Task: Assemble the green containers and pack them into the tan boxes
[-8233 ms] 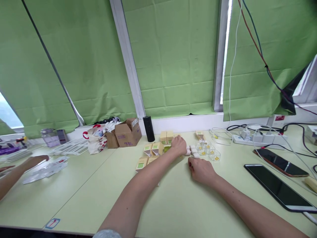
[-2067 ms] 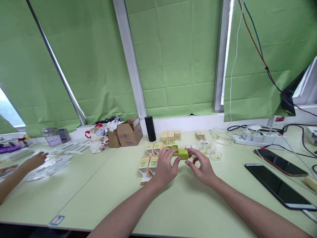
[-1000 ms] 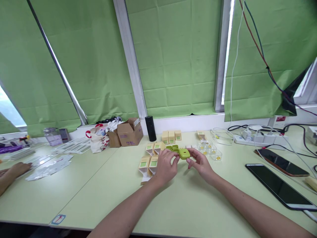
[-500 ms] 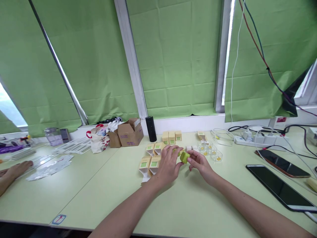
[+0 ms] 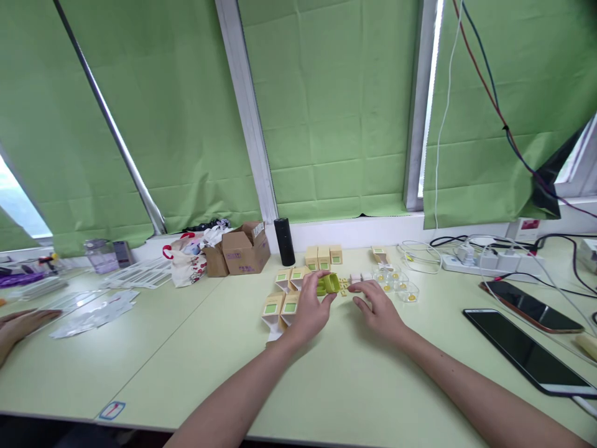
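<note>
My left hand [image 5: 313,306] is closed on a small yellow-green box-shaped case [image 5: 332,284], its hollow side turned partly toward my right hand. My right hand [image 5: 381,312] holds nothing that I can see; its thumb and fingers are apart. Its fingertips hover by several tiny yellow pieces [image 5: 344,287] and some small white blocks [image 5: 355,277] on the table. To the right of those stand clear cups [image 5: 410,292] with yellow bits inside. Left of my left hand are small tan cartons with green windows [image 5: 273,306], their flaps open.
More tan cartons [image 5: 318,256] and a black cylinder [image 5: 284,241] stand at the back. A cardboard box [image 5: 246,250] and a cloth bag [image 5: 187,269] are left of them. Phones [image 5: 508,348] and a power strip [image 5: 466,266] lie right. Another person's hand [image 5: 28,322] rests far left.
My right hand has let go of the green case and moved slightly right and down, its fingers now apart. The case, now in my left hand alone, has shifted left and turned its hollow side up.
</note>
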`<state>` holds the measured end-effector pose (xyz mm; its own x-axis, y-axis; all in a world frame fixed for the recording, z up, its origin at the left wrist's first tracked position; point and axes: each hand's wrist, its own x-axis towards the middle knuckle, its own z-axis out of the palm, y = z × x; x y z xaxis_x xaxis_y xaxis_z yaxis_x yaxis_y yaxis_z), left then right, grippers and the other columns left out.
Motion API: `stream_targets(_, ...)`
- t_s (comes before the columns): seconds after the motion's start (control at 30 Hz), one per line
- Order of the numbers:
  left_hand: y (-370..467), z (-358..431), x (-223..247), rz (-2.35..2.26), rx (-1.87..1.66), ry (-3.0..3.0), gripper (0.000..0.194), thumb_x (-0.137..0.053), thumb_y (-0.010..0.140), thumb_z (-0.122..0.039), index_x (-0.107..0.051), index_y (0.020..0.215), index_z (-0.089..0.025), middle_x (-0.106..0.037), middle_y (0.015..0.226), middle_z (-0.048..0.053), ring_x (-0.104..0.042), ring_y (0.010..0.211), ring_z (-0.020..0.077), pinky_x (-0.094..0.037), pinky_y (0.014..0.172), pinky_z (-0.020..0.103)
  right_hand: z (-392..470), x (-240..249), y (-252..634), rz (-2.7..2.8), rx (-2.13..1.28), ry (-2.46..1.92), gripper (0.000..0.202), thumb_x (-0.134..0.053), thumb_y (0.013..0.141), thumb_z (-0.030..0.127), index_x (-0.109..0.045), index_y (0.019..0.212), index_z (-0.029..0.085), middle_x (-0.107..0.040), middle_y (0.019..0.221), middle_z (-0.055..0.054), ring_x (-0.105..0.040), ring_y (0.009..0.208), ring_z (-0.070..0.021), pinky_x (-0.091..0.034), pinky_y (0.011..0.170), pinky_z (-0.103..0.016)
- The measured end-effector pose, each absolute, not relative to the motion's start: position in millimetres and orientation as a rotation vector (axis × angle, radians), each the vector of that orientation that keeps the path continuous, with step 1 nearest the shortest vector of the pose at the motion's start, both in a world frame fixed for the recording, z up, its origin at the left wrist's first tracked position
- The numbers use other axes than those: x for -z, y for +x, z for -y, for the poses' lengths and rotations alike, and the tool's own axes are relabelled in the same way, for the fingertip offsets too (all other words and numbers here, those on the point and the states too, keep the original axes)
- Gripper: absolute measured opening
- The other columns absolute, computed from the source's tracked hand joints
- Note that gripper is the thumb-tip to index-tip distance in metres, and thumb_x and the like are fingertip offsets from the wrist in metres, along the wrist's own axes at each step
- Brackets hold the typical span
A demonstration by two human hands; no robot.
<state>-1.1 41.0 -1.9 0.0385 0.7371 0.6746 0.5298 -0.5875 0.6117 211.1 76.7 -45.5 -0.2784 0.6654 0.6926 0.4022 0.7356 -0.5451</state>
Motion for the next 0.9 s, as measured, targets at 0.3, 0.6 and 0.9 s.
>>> stream_targets(0.3, -2.4, -59.3, 10.4, -1.109, -1.597, 1.691, 0.048, -0.077, 0.077, -0.003, -0.063, 0.120, -0.021, -0.076, 0.124, 0.010, -0.072, 0.116, 0.0255, -0.055, 0.096, 0.039, -79.6, 53.8, 204.4, 2.308, 0.176, -0.985, 0.045, -0.051, 0.094, 0.007, -0.068, 0.133, 0.022, -0.065, 0.149, -0.011, -0.045, 0.144, -0.0392, -0.041, 0.113, -0.063)
stream_targets(0.6, -0.2, -52.9, 9.2, -1.046, -1.574, 1.631, 0.048, -0.082, 0.071, -0.010, -0.066, 0.115, -0.022, -0.074, 0.121, 0.009, -0.069, 0.119, 0.0275, -0.049, 0.101, 0.038, -76.8, 53.8, 201.4, 2.443, 0.152, -1.120, 0.034, -0.041, 0.108, 0.026, -0.070, 0.126, 0.021, -0.062, 0.153, -0.010, -0.039, 0.151, -0.0362, -0.028, 0.122, -0.059)
stream_targets(0.9, 3.6, -47.0, 6.0, -1.002, -1.592, 1.640, 0.046, -0.082, 0.071, -0.010, -0.067, 0.114, -0.022, -0.073, 0.120, 0.008, -0.068, 0.117, 0.0266, -0.048, 0.107, 0.042, -74.6, 52.6, 200.1, 2.398, 0.140, -1.097, 0.032, -0.041, 0.108, 0.023, -0.070, 0.123, 0.023, -0.070, 0.139, -0.010, -0.046, 0.146, -0.0349, -0.031, 0.119, -0.057)
